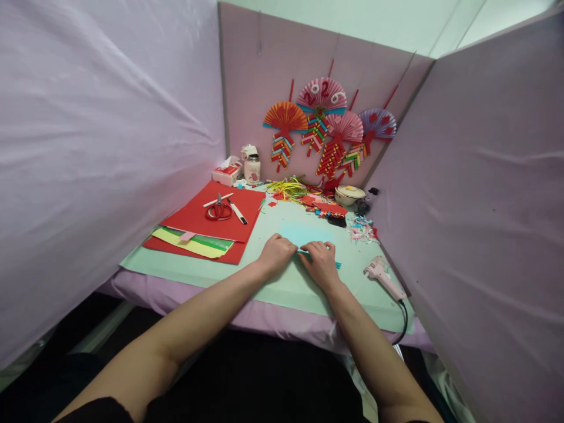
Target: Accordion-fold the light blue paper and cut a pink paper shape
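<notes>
A light blue sheet of paper [302, 232] lies in the middle of the table, its near edge folded into narrow pleats. My left hand [278, 254] is closed on the folded edge at its left part. Close beside it, my right hand [321, 261] pinches the same edge, thumb and fingers pressed together. A bit of the pleated strip sticks out to the right, past my right hand. The fingers cover most of the fold, so the number of pleats cannot be made out.
Red card sheets [189, 205] on the left carry red-handled scissors [219, 211], a cutter and a pen. A pink hot glue gun [384, 277] lies at the right. Paper scraps [361, 228], a lidded bowl [349, 195] and a jar [252, 169] stand behind. Paper fans [321, 97] hang on the back panel.
</notes>
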Motion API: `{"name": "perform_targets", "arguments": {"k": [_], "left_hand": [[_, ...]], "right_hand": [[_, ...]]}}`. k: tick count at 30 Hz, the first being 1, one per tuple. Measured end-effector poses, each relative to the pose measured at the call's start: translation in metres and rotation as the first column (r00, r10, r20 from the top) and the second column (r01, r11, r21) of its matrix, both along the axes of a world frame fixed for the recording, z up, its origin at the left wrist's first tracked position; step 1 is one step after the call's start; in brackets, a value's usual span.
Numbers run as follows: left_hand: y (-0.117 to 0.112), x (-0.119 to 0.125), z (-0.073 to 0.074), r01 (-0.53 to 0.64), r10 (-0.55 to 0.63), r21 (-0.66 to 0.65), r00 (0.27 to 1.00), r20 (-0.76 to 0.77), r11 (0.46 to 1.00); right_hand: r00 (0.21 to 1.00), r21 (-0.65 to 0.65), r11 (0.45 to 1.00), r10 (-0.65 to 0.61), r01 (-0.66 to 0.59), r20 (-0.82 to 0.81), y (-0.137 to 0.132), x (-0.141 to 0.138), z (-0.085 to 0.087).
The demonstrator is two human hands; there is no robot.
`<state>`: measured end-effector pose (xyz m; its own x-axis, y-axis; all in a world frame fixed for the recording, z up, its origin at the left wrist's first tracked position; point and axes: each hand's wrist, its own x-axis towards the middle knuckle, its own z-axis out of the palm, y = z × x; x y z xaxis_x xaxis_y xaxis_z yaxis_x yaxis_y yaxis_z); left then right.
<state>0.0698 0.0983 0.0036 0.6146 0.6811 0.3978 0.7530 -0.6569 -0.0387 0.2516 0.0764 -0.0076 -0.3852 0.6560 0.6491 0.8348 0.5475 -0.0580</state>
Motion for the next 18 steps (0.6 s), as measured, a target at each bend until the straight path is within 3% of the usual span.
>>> {"name": "perform_targets", "arguments": {"k": [8, 18], "left_hand": [[-0.003, -0.012, -0.007, -0.037, 0.033, 0.045, 0.996, 0.084, 0.998], [-0.005, -0.004, -0.008, 0.056, -0.069, 0.109, 0.99, 0.127, 0.993]], "right_hand": [[1.0, 0.018, 1.0, 0.007, -0.006, -0.024, 0.0, 0.002, -0.002], [0.997, 0.02, 1.0, 0.007, -0.008, 0.074, -0.003, -0.003, 0.003]]}}
